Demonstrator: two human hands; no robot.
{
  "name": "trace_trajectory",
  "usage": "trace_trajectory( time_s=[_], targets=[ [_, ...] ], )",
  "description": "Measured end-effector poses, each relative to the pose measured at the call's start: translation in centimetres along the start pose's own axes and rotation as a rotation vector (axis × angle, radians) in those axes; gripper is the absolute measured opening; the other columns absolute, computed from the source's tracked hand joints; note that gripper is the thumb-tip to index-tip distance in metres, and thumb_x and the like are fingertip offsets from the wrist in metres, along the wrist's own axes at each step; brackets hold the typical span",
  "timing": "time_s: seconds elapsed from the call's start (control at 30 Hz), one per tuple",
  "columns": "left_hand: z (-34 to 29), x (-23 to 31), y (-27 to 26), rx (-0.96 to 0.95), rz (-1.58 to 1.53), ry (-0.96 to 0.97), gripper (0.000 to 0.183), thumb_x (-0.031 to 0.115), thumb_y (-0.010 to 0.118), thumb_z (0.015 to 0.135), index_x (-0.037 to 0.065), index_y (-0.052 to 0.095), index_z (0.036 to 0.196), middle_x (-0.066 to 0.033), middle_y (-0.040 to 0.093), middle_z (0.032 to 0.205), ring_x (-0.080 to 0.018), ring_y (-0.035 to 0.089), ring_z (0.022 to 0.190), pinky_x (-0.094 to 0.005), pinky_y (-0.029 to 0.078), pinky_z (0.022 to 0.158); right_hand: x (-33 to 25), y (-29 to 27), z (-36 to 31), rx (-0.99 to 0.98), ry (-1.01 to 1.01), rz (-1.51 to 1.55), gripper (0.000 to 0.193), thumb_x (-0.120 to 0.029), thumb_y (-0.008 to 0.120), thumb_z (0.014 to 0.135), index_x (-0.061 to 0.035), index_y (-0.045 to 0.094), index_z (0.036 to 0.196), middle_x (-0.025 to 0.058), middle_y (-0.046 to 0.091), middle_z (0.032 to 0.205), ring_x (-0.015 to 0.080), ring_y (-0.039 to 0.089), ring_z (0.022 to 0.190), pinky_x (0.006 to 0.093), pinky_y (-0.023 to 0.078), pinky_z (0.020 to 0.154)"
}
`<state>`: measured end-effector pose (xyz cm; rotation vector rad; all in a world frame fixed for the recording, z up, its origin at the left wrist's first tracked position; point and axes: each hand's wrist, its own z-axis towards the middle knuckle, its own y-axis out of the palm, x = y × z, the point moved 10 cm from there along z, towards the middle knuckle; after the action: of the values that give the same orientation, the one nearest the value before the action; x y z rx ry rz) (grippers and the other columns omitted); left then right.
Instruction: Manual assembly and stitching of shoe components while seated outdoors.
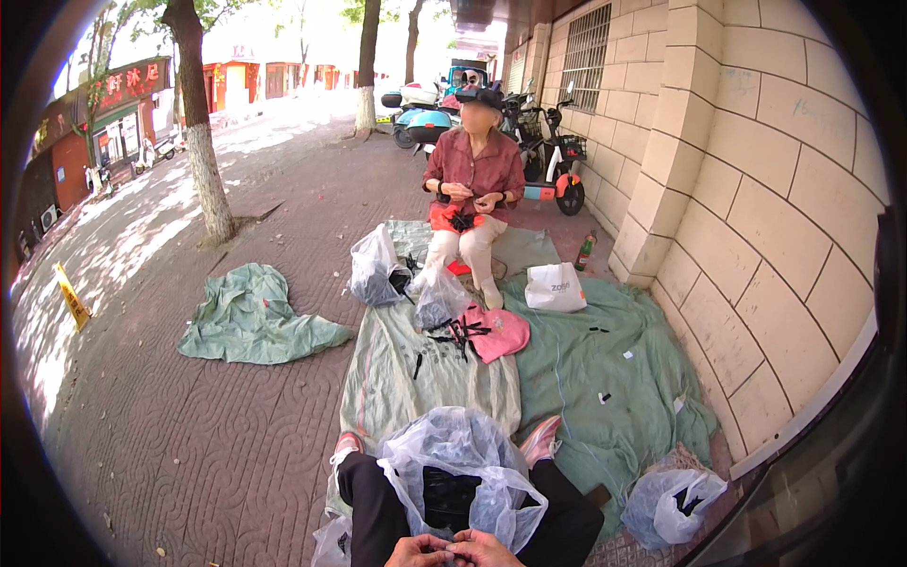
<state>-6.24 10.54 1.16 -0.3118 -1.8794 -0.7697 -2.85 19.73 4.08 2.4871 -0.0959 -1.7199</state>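
At the lower edge, my left hand (416, 552) and my right hand (485, 549) meet fingertip to fingertip. Both are closed in a pinch, and whatever small thing lies between them is too small to name. Just beyond them, between my legs, a translucent plastic bag (402, 463) stands wide at the top. Inside it lies a heap of black pieces (447, 496), whose kind I cannot make out.
Ahead, a seated person (477, 175) handles something small. Pale woven sheeting (378, 392) and green sheeting (567, 369) carry a pink cloth item (498, 333), black strips and a white bag (556, 287). A filled bag (673, 506) sits at right. A tiled wall (756, 236) rises beyond.
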Motion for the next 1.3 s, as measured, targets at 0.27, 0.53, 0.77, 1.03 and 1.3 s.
trace_trajectory(
  time_s=[0.27,0.53,0.77,1.03,1.3],
  targets=[
    [0.5,-0.1,0.0,-0.07,0.095,0.104,0.015,0.004,0.062,0.079,-0.006,0.061,0.091,-0.0059,0.063,0.077,-0.0096,0.057,0.069,-0.0223,0.047,0.061,4.1,0.4,0.9,-0.065,0.184,0.408,0.02,-0.013,0.055,0.081,-0.0023,0.054,0.097,0.0013,0.055,0.072,0.0078,0.053,0.063,0.0191,0.04,0.052],
    [0.1,1.0,0.2,-0.143,0.176,0.062,0.01,0.003,0.06,0.08,-0.003,0.061,0.088,-0.0056,0.062,0.073,-0.0103,0.057,0.066,-0.0231,0.048,0.06,0.9,2.1,0.0,-0.167,0.156,0.363,0.02,-0.017,0.057,0.082,-0.003,0.055,0.096,0.0016,0.055,0.074,0.0074,0.051,0.062,0.0186,0.04,0.053],
    [0.6,0.5,0.8,-0.186,0.248,0.114,0.013,0.004,0.061,0.079,-0.001,0.058,0.092,-0.0042,0.06,0.075,-0.0121,0.058,0.07,-0.0235,0.048,0.062,2.1,3.5,-1.2,-0.394,0.295,0.552,0.018,-0.021,0.055,0.086,-0.0037,0.059,0.088,0.0015,0.054,0.07,0.0082,0.05,0.06,0.0199,0.037,0.051],
    [-0.3,0.6,1.2,-0.194,0.098,0.107,0.023,0.006,0.062,0.08,-0.001,0.054,0.101,-0.0045,0.06,0.085,-0.0117,0.058,0.079,-0.024,0.048,0.068,2.3,0.3,0.6,0.001,-0.072,0.048,0.021,-0.024,0.054,0.087,-0.0067,0.058,0.077,0.0005,0.051,0.063,0.0101,0.046,0.054,0.0224,0.036,0.048],
    [-1.0,1.6,1.6,-0.148,0.081,0.029,0.017,0.017,0.054,0.086,0.0,0.059,0.087,-0.0002,0.056,0.072,-0.0077,0.049,0.063,-0.0231,0.04,0.053,2.8,-0.7,0.2,0.079,-0.162,-0.268,0.023,-0.021,0.056,0.084,-0.0051,0.059,0.101,0.0073,0.054,0.076,0.0171,0.052,0.066,0.0289,0.043,0.057]
  ],
)
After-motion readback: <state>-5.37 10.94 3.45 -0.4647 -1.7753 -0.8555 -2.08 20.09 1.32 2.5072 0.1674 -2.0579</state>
